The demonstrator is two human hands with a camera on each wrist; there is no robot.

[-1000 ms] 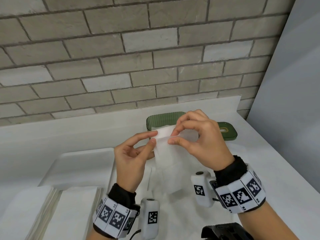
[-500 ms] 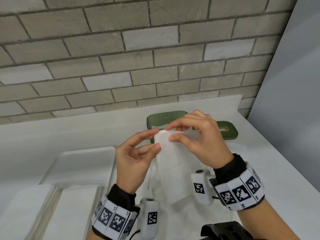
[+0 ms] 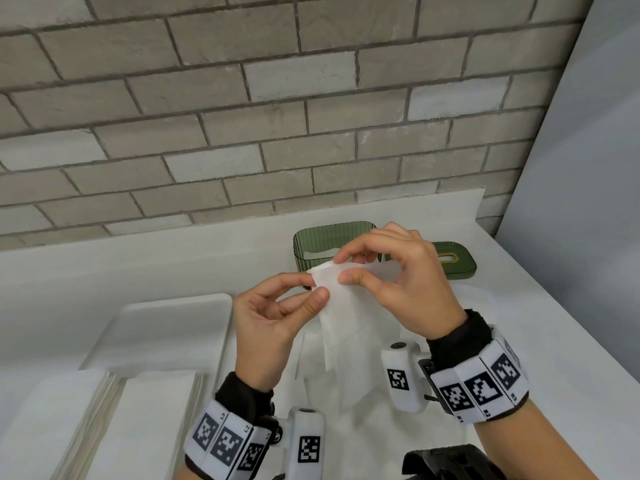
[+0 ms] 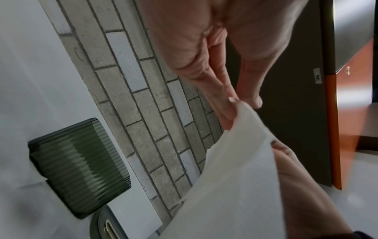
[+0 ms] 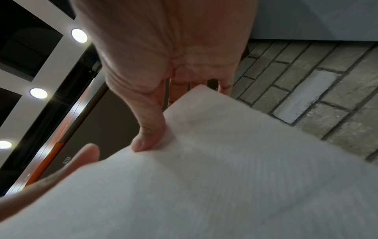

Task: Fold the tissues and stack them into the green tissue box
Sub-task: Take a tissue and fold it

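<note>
A white tissue (image 3: 346, 317) hangs in the air in front of me, folded along its top edge. My left hand (image 3: 314, 286) pinches its upper left corner between thumb and forefinger. My right hand (image 3: 343, 270) pinches the top edge just to the right, thumb in front. Behind both hands the green tissue box (image 3: 325, 242) stands open on the counter, with its green lid (image 3: 453, 261) lying to its right. In the left wrist view the tissue (image 4: 235, 177) drapes from my fingertips (image 4: 229, 111), and the box (image 4: 79, 166) is at lower left. In the right wrist view my thumb (image 5: 147, 137) presses on the tissue (image 5: 225, 177).
A white tray (image 3: 173, 327) lies on the counter to the left. Two stacks of flat tissues (image 3: 69, 417) sit at the near left. More white tissue (image 3: 356, 393) is spread on the counter under my hands. A brick wall runs behind, and a grey panel bounds the right side.
My left thumb loosened from the tissue's corner, then pinched it again. The right hand kept its hold, and both hands stayed in front of the box.
</note>
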